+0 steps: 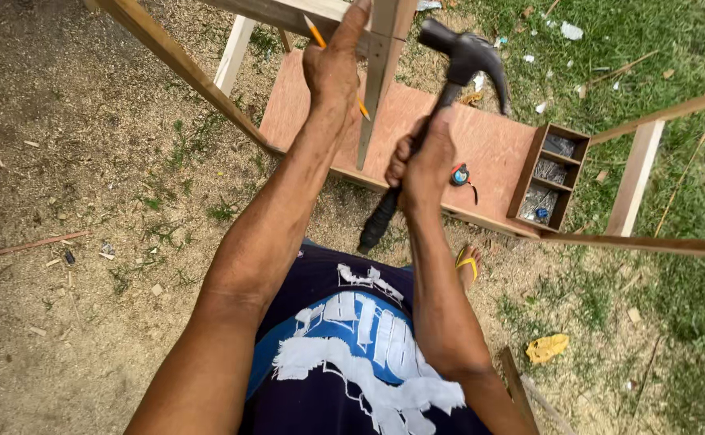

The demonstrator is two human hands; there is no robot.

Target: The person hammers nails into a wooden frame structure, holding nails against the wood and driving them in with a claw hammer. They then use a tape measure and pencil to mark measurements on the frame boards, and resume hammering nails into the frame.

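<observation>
Closest to me: my dark shirt (352, 362) with its blue and white print, and one foot in a yellow sandal (467, 266) on the sandy ground.

My right hand (423, 161) is wrapped in a tight fist round the black handle of a claw hammer (449, 89). The hammer's head is raised, up beside the thin wooden strip (378, 89), grip end pointing down toward me.

My left hand (334, 68) is higher and further out, palm against the strip, fingers reaching up over the pale crosspiece at the top. A yellow pencil (317, 35) shows just above and below that hand; whether my fingers pinch it I cannot tell.

Beyond the hands, on the ground: a reddish plywood sheet (489, 145) with a small tape measure (459, 175) lying on it. At its right edge, a wooden compartment box (552, 173) holding nails. Grass with scattered litter past that.
</observation>
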